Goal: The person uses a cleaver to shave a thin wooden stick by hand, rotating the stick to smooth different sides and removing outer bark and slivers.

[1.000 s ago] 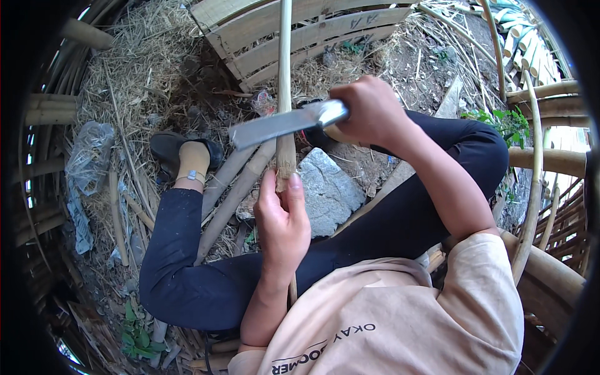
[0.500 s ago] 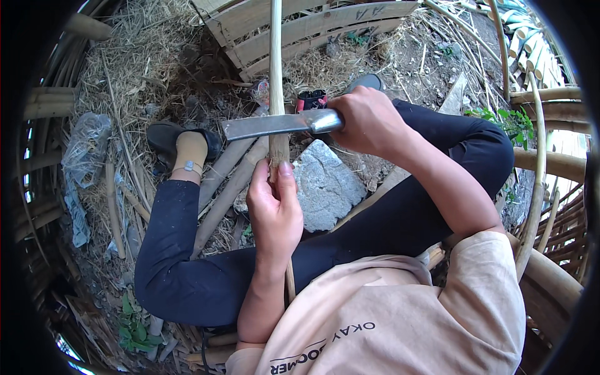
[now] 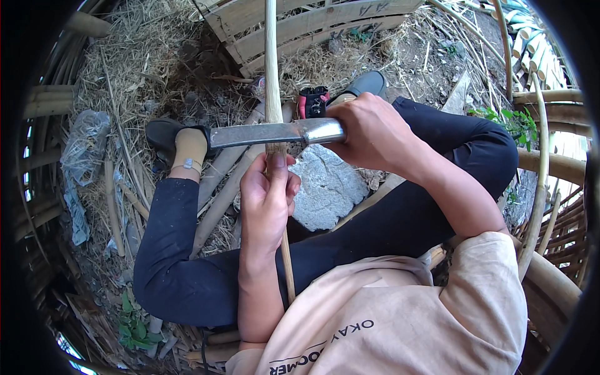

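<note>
One crumpled clear plastic bag lies on the ground at your far left, well apart from your hands. Next comes your left shoe, with the free end of the knife showing just beside it in the view, pointing left. Your left hand is closed around the wooden pole, thumb laid along its upper side. The pole's long axis runs away from you, from that grip up past the top edge of the view; a thinner length of wood below your hand looks like its continuation. The blade lies crosswise over the pole, nearly square to it, just beyond your left thumb tip, so the left hand is the nearer one to the crossing. Whether the edge touches the wood, you cannot tell from here. Right of the pole, a pale rock sits on the ground. Farther right, your right hand is wrapped tight around the knife's handle, its fist well clear of the pole.
</note>
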`<state>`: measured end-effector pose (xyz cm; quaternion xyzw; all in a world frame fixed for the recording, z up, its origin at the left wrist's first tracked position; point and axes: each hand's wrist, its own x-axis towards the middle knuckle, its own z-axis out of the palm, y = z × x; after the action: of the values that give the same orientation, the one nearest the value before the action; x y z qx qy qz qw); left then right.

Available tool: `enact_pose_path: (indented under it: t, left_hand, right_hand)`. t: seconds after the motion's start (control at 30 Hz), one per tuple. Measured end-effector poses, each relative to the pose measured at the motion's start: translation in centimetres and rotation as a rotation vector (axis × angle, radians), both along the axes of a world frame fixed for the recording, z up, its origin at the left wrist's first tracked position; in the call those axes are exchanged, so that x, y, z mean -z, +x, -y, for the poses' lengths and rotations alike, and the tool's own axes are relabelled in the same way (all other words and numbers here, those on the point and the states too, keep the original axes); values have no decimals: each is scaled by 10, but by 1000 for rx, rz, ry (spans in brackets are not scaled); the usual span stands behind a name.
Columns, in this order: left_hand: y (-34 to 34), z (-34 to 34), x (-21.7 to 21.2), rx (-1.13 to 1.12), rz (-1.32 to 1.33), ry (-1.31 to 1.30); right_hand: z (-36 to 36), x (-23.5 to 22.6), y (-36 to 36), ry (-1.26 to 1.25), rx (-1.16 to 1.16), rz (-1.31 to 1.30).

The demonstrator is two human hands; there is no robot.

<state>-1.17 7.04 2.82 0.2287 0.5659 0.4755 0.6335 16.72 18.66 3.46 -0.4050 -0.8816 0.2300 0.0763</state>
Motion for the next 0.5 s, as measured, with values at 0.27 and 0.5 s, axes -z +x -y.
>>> enact_pose_path:
  t: [0.27,0.5]
  left_hand:
    - [15,6,15,-47,-195,159]
    - [18,16,14,-10,-373,129]
  right_hand:
    - [-2,10,4,40,40,50]
    - [-10,17,-1,45,91,105]
